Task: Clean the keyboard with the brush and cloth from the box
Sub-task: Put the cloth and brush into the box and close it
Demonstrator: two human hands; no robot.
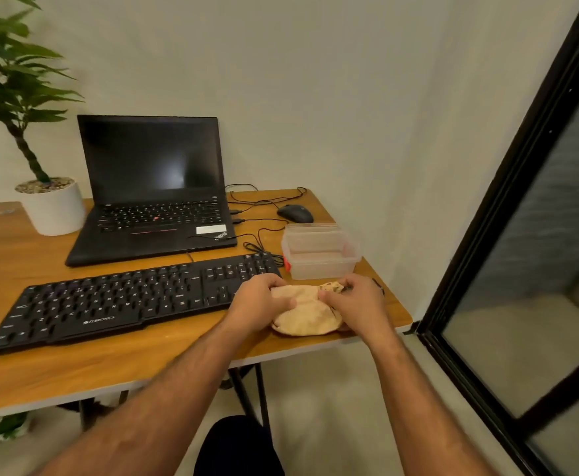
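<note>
Head view shows both hands on a tan cloth (307,312) that lies bunched on the bench (75,365) just off the right end of the keyboard (133,297): the left hand (262,304) curls its fingers over the cloth's left side and the right hand (356,304) pinches its right edge, with the clear box (320,254) standing open just behind them. The step in hand looks like readying the cloth, gathering or folding it, before any wiping. Next, the person would need to shape it into a firm pad and carry it left onto the keys; the brush cannot be made out.
</note>
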